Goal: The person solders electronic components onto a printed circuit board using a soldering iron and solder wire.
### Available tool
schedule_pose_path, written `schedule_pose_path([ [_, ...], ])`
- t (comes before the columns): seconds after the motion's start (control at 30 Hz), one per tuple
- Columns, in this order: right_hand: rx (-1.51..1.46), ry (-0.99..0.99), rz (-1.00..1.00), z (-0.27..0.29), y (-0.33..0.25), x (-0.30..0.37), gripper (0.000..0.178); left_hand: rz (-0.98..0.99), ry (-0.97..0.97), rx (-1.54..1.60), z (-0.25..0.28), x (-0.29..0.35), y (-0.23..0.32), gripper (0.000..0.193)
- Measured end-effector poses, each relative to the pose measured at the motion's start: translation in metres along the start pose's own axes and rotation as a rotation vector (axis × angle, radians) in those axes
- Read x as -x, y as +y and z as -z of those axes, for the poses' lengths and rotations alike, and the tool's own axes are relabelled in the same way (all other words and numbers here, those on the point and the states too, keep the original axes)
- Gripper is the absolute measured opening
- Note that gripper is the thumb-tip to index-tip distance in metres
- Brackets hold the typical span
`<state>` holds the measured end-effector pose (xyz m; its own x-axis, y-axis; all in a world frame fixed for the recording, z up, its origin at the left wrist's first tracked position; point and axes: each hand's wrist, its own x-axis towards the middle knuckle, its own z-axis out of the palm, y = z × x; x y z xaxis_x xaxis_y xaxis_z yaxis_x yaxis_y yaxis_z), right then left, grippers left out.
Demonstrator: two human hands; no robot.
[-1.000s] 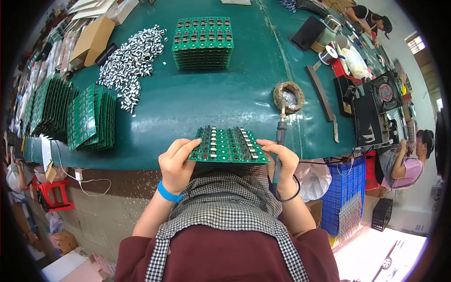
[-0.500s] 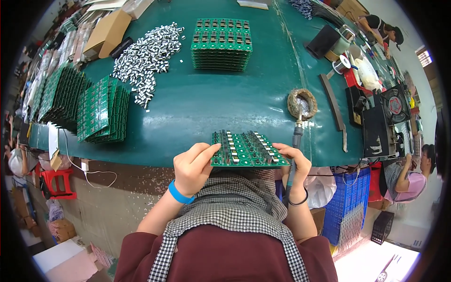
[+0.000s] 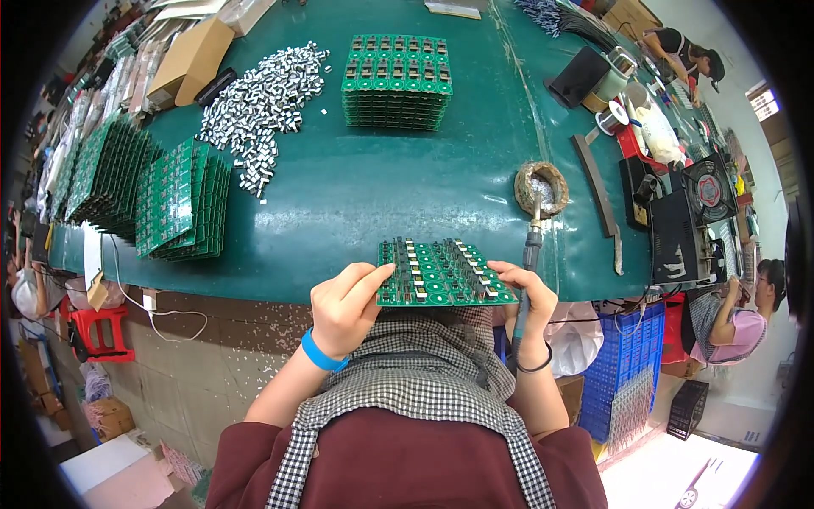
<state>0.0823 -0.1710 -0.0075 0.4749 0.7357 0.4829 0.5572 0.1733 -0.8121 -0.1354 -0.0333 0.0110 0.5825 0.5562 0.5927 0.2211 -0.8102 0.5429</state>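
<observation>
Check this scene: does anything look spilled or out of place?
Yes: tiny pale specks, too small to identify, litter the grey floor beside the green table, looking spilled. A small white piece lies apart from the heaped white-and-black components. The held green circuit board looks undamaged.

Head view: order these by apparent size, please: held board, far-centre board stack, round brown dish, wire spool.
1. Board stack and held board: too alike to rank, and the held board looks nearer the camera.
2. Round brown dish.
3. Wire spool.
</observation>
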Motion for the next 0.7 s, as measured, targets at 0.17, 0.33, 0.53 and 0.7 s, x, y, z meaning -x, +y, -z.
schedule_pose_path([
  [0.17,0.038,-0.022,-0.002,0.003,0.002,0.004,0.025,-0.034,-0.013,0.008,0.001,0.005,-0.006,0.038],
  [0.33,0.238,-0.135,0.163,0.008,-0.006,0.011,0.027,-0.177,-0.137,0.021,0.008,0.015,-0.023,0.042],
  [0.53,0.309,-0.133,0.283,0.007,0.0,0.025,0.025,-0.017,-0.347,-0.084,0.007,-0.012,-0.031,0.048],
  [0.7,0.31,-0.125,0.272,0.005,-0.002,0.026,0.023,-0.184,-0.422,-0.279,-0.008,-0.008,-0.038,0.046],
])
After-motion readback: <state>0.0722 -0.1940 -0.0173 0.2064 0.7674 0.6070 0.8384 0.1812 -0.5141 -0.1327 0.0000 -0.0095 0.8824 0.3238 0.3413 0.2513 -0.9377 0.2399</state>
